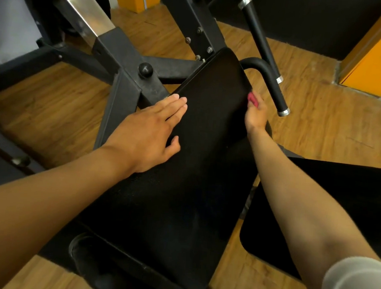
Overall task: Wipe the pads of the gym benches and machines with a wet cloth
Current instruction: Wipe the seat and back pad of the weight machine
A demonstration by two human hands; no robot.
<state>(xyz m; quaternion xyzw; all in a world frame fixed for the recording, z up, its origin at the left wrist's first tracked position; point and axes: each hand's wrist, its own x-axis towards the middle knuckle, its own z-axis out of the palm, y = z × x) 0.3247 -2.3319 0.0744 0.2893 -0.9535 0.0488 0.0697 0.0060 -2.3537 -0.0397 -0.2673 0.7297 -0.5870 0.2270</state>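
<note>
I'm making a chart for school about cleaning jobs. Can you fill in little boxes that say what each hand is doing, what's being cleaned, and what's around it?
place: gym with a wooden floor
being cleaned: long black pad of a machine
left hand: lies flat and open on the pad's left edge
right hand: at the pad's right edge, closed on a pink cloth
cloth: mostly hidden by the fingers
nearby: black handle bar just beyond the right hand
also: second black pad under the right forearm
</note>
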